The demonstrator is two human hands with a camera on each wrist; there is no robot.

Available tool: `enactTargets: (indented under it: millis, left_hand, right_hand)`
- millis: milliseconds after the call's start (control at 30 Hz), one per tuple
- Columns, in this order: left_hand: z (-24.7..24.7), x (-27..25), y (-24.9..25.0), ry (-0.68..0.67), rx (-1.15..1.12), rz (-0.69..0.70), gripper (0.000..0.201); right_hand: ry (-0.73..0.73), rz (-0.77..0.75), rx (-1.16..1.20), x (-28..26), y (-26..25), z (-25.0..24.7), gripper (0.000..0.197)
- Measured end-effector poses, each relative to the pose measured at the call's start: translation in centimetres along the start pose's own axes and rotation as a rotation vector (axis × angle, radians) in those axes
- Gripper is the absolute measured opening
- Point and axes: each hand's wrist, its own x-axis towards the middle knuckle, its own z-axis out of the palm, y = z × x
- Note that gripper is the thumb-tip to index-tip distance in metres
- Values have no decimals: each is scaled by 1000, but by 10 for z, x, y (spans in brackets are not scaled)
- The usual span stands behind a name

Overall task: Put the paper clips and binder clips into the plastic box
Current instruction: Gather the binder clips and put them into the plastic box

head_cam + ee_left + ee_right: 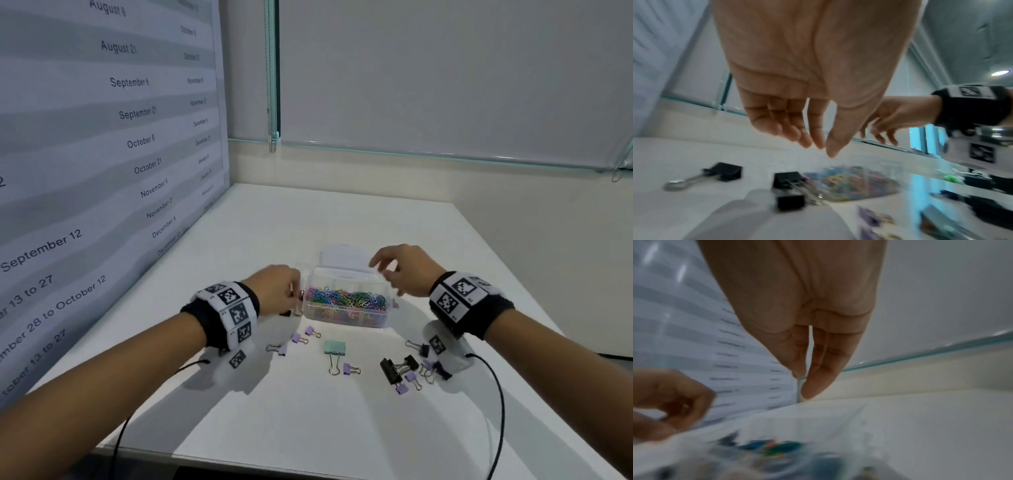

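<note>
Left hand (pixel 278 284) hovers at the left wall of the plastic box (pixel 346 305), fingers loosely bent, thumb near fingertips, nothing held in the left wrist view. Right hand (pixel 402 270) hangs above the box's right end, fingers relaxed and empty. Coloured paper clips (pixel 346 299) fill the box; its lid stands open behind. Two black binder clips (pixel 785 180) lie left of the box; a mint binder clip (pixel 334 347), purple ones (pixel 298 338) and more black ones (pixel 394 368) lie on the white table (pixel 308 418) in front. Wall chart (pixel 102 137) reads "August 21", "September 6", "October 6", "September 12". Wristbands (pixel 229 315) carry square black-and-white markers.
</note>
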Motion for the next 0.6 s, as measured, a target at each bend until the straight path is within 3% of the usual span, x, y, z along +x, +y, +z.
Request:
enactTargets:
  millis: [100,133,200,333,600]
  left_hand:
    - [-8,10,-30,97,-29,-134,22]
    - [-7,13,-38,78,-32,-161,27]
    - [-4,15,-48,-14,-9,-188,42]
    - [9,14,-46,-211,80,-164,64]
    - [21,-10,-26,-283,99,-131,82]
  right_hand:
    - [127,132,-133,-4,22,-14,21]
    - [109,179,-187,-5,28,-16,19]
    - [-65,237,-313,-7,38,-13,22]
    - [-395,138,-484,-15,39,9,39]
    - [-454,-37,-449,-49,26,13,35]
